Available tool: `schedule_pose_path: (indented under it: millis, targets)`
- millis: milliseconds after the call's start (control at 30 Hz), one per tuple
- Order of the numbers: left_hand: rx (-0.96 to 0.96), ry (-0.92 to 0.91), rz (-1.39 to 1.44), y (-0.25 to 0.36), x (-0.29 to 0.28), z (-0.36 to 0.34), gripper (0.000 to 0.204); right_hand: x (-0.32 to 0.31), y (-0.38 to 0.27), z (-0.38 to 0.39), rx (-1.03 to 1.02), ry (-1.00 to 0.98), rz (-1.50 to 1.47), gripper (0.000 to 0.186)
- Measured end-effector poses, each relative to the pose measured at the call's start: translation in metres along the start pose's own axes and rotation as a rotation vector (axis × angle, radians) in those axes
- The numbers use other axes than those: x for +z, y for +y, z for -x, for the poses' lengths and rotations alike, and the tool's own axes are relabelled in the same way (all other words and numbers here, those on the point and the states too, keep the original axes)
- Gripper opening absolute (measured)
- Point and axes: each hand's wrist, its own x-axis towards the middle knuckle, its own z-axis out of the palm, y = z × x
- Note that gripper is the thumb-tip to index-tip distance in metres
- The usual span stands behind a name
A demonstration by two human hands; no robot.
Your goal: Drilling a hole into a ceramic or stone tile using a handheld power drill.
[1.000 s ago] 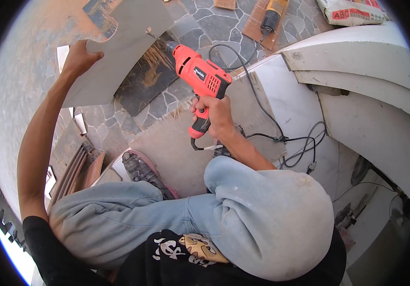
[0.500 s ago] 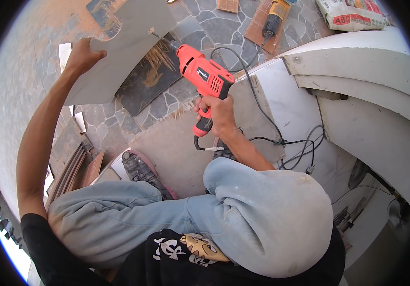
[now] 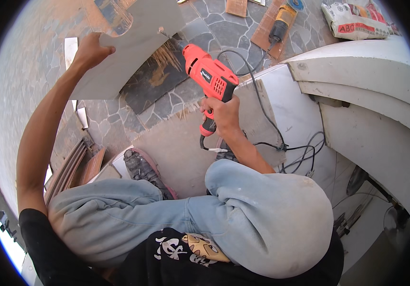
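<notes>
Grey sheet [image 3: 131, 55], upper L of frame, is being edge-gripped by part-closed L hand [image 3: 93, 51] & red drill [image 3: 209, 75], upper ctr, is being held in closed R hand [image 3: 226, 115], drilling prob. being readied, steady aim being needed.

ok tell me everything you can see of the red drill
The drill is red and plastic-looking, with vents, a black rear and a dark chuck holding a bit. The right hand grips its handle. In the view it points up and left, bit overlapping the grey sheet; whether they touch is unclear. A black cord leaves the handle's base.
</notes>
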Motion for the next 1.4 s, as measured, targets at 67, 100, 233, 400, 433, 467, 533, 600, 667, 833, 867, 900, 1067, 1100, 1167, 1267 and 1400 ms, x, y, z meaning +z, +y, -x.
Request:
schedule_pose_path:
  millis: [67, 100, 233, 400, 433, 467, 533, 600, 667, 833, 867, 900, 1067, 1100, 1167, 1267, 1400]
  targets:
    - [-0.01, -0.005, 0.025, 0.0, 0.0, 0.0, 0.043, 0.0, 0.0, 0.001, 0.005, 0.01, -0.014, 0.001]
    - [-0.01, -0.02, 0.025, -0.001, 0.0, -0.001, 0.043, 0.0, 0.0, 0.001, 0.006, 0.018, -0.025, 0.001]
    - [-0.009, -0.03, 0.064, -0.002, -0.001, -0.001, 0.042, -0.002, 0.0, 0.002, 0.034, -0.011, -0.05, 0.002]
    - [-0.015, 0.009, -0.012, 0.0, 0.0, 0.002, 0.042, -0.002, 0.003, 0.002, 0.027, 0.017, -0.127, 0.003]
    - [-0.048, -0.002, 0.012, 0.0, 0.0, 0.002, 0.042, -0.002, 0.004, 0.002, 0.04, 0.002, -0.129, 0.003]
    - [-0.042, -0.011, 0.001, 0.001, 0.0, 0.002, 0.042, -0.002, 0.005, 0.002, 0.054, 0.01, -0.119, 0.003]
    - [-0.017, 0.009, 0.009, 0.002, -0.001, 0.002, 0.043, -0.002, 0.005, 0.001, 0.061, 0.012, -0.107, 0.004]
    - [-0.034, 0.007, -0.002, 0.001, -0.002, 0.003, 0.043, -0.003, 0.006, 0.001, 0.031, 0.017, -0.147, 0.005]
    - [-0.043, -0.01, 0.003, 0.001, -0.002, 0.002, 0.043, -0.002, 0.007, 0.001, 0.055, 0.019, -0.135, 0.005]
    - [-0.034, -0.001, -0.013, 0.0, -0.001, 0.003, 0.041, -0.002, 0.01, 0.0, 0.063, 0.039, -0.136, 0.006]
    - [0.007, 0.014, -0.014, -0.001, 0.0, 0.004, 0.041, -0.003, 0.01, 0.0, 0.056, 0.015, -0.137, 0.006]
    - [-0.002, 0.002, -0.001, 0.0, 0.0, 0.003, 0.042, -0.004, 0.01, -0.002, 0.045, 0.012, -0.144, 0.006]
    - [-0.019, -0.029, -0.03, 0.003, -0.002, 0.001, 0.046, -0.01, 0.01, -0.003, 0.116, -0.053, -0.13, 0.017]
    - [-0.026, -0.023, -0.037, 0.004, -0.003, 0.002, 0.046, -0.011, 0.008, -0.003, 0.146, -0.057, -0.094, 0.025]
    - [-0.023, -0.023, -0.045, 0.006, -0.003, 0.001, 0.046, -0.01, 0.008, -0.003, 0.135, -0.082, -0.169, 0.019]
    - [-0.052, -0.033, -0.036, 0.009, -0.003, 0.002, 0.046, -0.008, 0.005, 0.001, 0.151, -0.08, -0.232, 0.012]
    - [-0.047, 0.004, -0.061, 0.011, -0.003, 0.002, 0.046, -0.006, -0.001, 0.004, 0.148, -0.114, -0.258, 0.011]
